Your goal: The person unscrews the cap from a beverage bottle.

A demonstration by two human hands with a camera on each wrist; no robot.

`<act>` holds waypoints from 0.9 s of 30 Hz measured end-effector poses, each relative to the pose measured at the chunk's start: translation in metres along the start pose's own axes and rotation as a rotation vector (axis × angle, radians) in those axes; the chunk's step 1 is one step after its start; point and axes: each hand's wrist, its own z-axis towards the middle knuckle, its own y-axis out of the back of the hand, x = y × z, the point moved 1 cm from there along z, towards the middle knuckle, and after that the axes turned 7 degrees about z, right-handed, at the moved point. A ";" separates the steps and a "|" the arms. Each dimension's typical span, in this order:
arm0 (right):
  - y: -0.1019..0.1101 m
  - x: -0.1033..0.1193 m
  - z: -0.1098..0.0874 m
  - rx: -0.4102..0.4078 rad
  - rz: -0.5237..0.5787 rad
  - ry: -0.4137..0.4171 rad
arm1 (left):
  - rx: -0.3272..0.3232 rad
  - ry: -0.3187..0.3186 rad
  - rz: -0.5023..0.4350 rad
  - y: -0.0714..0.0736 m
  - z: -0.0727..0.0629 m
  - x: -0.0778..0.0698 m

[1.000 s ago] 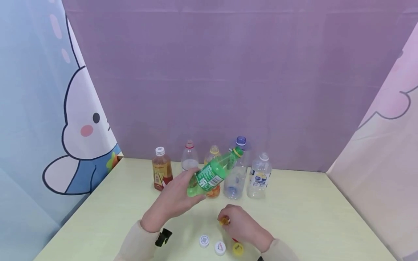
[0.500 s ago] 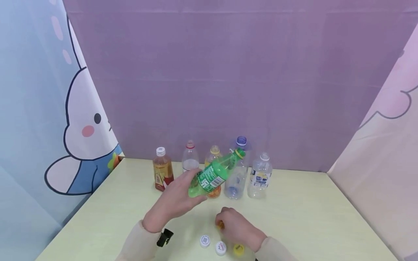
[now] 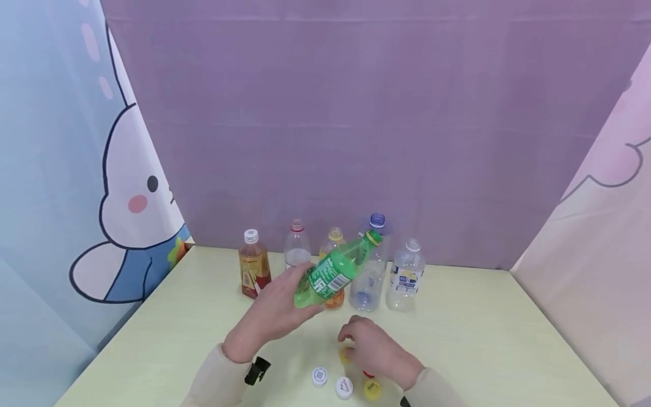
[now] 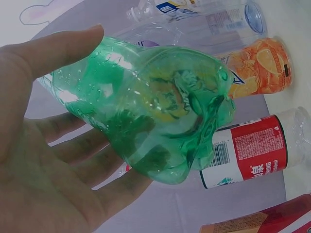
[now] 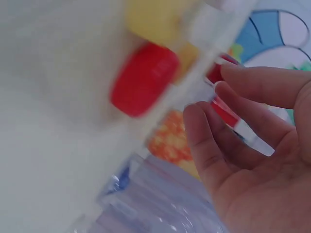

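My left hand (image 3: pixel 277 308) grips a green plastic bottle (image 3: pixel 329 274) by its lower half. The bottle leans to the right, its neck up, and a yellowish ring circles the neck. In the left wrist view, thumb and fingers wrap the green bottle (image 4: pixel 141 107) from both sides, its base facing the camera. My right hand (image 3: pixel 373 347) is low over the table with loosely bent fingers and nothing between them. An amber-yellow cap (image 3: pixel 346 355) lies at its fingertips. Under that hand a red cap (image 3: pixel 368 374) peeks out; the right wrist view shows this red cap (image 5: pixel 146 80) whole but blurred.
Nearer lie two white caps, one left (image 3: pixel 320 376) and one right (image 3: pixel 344 388), and a yellow cap (image 3: pixel 372 389). Behind stand a capped brown-drink bottle (image 3: pixel 253 265), a red-ringed bottle (image 3: pixel 296 246), an orange-labelled bottle (image 3: pixel 333 299), a tall bluish bottle (image 3: pixel 365 294) and a clear bottle (image 3: pixel 405 277).
My right hand has lowered the amber-yellow cap to the table and let go, then lifted slightly with its fingers parted. The left hand and green bottle have stayed nearly still.
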 end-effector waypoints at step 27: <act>0.047 0.019 -0.011 -0.514 0.657 0.147 | 0.039 -0.036 -0.096 -0.008 0.001 -0.007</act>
